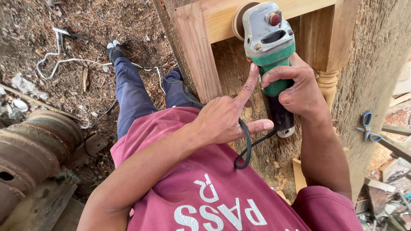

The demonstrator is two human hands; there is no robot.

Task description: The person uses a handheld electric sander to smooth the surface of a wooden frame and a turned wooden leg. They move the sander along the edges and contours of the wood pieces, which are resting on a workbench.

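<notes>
the left hand (224, 117) sits just below the green and grey angle grinder (270, 55), unclenched, its forefinger stretched up along the tool's green body and its thumb out over the black cord (246, 147). the right hand (295, 87) is clenched around the grinder's handle. beyond, the grinder's disc meets the pale wooden frame (197, 51). blue scissors (367, 125) lie well right of the grinder.

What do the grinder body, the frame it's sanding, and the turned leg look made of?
Grinder: green moulded plastic body with a dull grey, seemingly cast-metal head, held by the right hand. Frame: pale bare wood, grain visible, unfinished. Turned leg: likewise raw light wood, lathe rings showing.
</notes>
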